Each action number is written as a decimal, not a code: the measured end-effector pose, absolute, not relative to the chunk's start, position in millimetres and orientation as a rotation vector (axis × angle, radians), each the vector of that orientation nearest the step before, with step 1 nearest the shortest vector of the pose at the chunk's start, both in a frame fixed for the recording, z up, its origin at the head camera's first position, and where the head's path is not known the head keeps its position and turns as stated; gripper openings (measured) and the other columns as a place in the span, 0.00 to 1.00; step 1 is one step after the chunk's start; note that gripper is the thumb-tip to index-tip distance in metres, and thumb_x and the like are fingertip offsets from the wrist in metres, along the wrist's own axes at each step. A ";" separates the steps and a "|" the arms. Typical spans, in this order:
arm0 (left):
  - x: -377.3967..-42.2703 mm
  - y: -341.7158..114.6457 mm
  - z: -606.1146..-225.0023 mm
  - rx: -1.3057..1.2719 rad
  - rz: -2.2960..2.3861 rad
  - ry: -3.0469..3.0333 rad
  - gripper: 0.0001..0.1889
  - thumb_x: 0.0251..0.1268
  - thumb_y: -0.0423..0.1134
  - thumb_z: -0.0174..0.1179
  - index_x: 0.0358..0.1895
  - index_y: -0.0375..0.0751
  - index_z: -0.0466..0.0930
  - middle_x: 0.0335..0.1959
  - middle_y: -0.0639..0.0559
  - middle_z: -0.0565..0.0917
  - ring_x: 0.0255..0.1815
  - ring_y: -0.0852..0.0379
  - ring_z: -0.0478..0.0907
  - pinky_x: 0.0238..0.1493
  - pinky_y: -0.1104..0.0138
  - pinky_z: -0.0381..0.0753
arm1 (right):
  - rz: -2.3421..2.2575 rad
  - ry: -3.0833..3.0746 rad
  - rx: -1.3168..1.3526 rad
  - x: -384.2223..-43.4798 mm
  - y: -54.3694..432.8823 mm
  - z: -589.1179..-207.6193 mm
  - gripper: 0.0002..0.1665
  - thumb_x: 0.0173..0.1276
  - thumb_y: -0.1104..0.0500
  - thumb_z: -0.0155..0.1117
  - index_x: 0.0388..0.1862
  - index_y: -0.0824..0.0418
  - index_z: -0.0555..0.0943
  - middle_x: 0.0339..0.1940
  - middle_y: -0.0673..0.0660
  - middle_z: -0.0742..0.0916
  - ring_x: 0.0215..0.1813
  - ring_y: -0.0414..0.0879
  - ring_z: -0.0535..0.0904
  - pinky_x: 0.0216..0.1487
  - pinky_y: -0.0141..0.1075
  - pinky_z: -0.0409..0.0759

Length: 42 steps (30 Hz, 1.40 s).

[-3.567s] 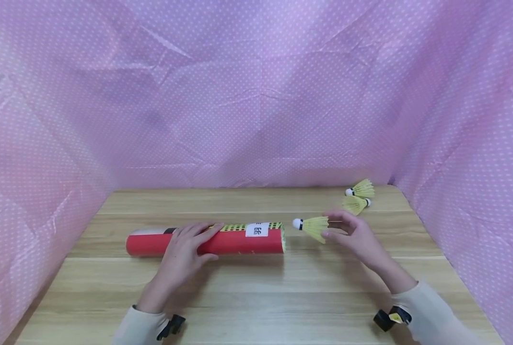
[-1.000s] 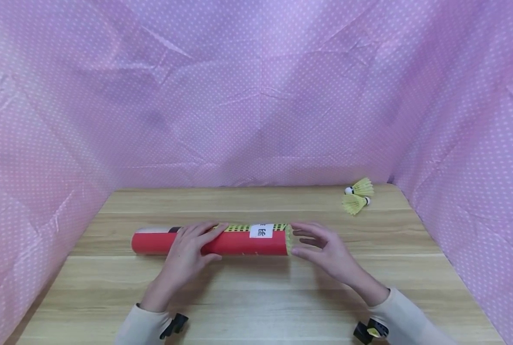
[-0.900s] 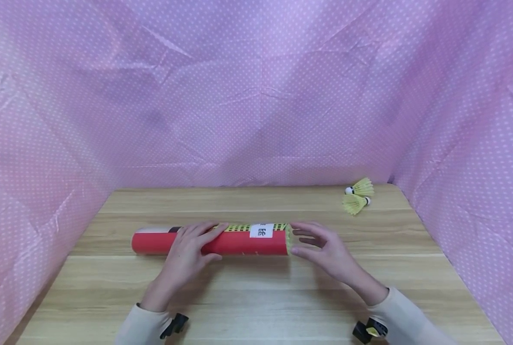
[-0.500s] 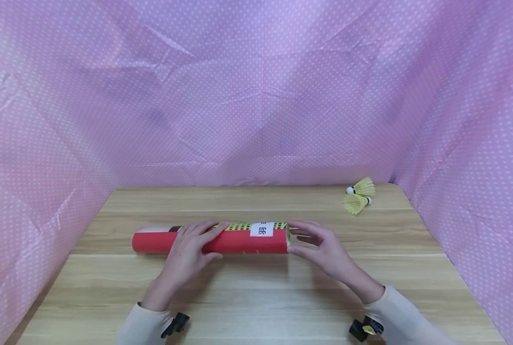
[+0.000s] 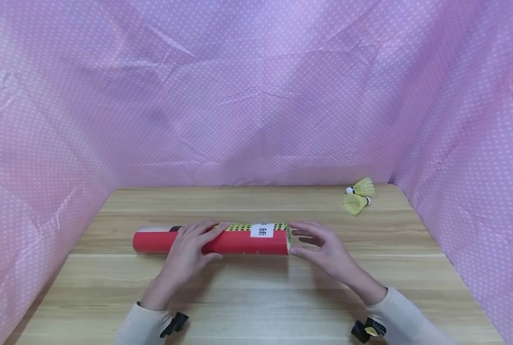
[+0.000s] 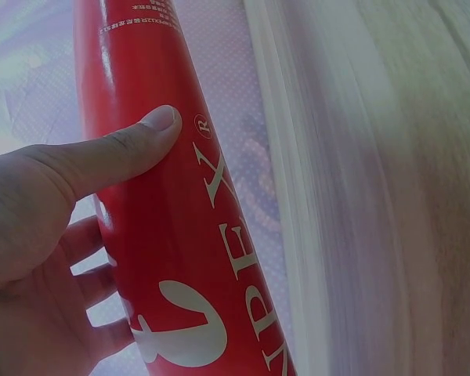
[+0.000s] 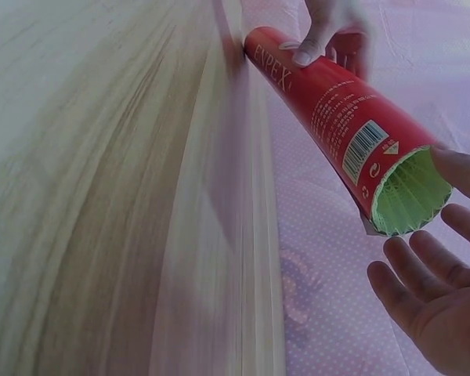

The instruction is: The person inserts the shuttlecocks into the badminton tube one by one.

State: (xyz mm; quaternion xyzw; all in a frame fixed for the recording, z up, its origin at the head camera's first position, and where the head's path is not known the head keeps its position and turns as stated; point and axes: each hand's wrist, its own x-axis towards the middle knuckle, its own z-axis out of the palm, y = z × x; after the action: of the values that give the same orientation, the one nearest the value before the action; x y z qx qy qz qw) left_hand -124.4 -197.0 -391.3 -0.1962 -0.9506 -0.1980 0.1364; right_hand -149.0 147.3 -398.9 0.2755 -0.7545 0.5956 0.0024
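A red shuttlecock tube point(image 5: 248, 245) lies sideways over the wooden table in the head view, its mouth facing right. My left hand point(image 5: 186, 256) grips its middle, the thumb point(image 6: 133, 153) on the near side and the fingers partly hidden behind. Inside the mouth, the right wrist view shows the yellow-green skirt of a shuttlecock point(image 7: 411, 196) about level with the rim; its cork is hidden. My right hand point(image 5: 327, 251) is at that end, fingers spread and loosely bent, fingertips right by the rim with nothing pinched between them.
Two yellow shuttlecocks with white corks lie at the table's back right, one shuttlecock point(image 5: 362, 187) behind the other shuttlecock point(image 5: 355, 204). A pink dotted cloth point(image 5: 256, 96) encloses the back and sides of the wooden table point(image 5: 256, 297).
The shuttlecock that my right hand held outside the mouth is now inside the tube, and that hand has moved left to the rim. Over the last second the skirt has sunk slightly deeper.
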 end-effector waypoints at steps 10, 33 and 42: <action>-124.8 -196.0 -391.6 -0.559 -0.571 -2.754 0.44 0.43 0.41 0.83 0.70 0.56 0.76 0.64 0.47 0.78 0.63 0.44 0.73 0.63 0.45 0.66 | 1.871 -2.364 0.856 -149.7 147.1 -400.5 0.31 0.60 0.63 0.77 0.63 0.60 0.80 0.61 0.58 0.82 0.59 0.61 0.81 0.59 0.49 0.79; -125.7 -199.5 -392.5 -0.546 -0.593 -2.747 0.44 0.42 0.39 0.83 0.70 0.55 0.76 0.64 0.46 0.77 0.63 0.43 0.71 0.66 0.40 0.61 | 2.105 -2.289 0.833 -151.2 140.0 -399.8 0.31 0.59 0.70 0.75 0.63 0.67 0.79 0.61 0.65 0.80 0.60 0.59 0.81 0.55 0.47 0.81; -126.8 -199.9 -392.1 -0.555 -0.596 -2.746 0.45 0.42 0.39 0.83 0.70 0.56 0.75 0.64 0.46 0.77 0.63 0.43 0.71 0.66 0.42 0.62 | 2.112 -2.314 0.785 -151.4 138.2 -397.4 0.31 0.59 0.70 0.75 0.63 0.66 0.80 0.61 0.64 0.80 0.61 0.59 0.80 0.54 0.42 0.82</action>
State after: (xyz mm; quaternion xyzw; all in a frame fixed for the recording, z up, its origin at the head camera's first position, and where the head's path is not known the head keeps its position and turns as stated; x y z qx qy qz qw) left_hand -126.8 -199.9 -392.1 -0.1920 -0.9495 -0.2061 0.1381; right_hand -151.4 138.2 -397.4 0.2429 -0.7158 0.6533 -0.0439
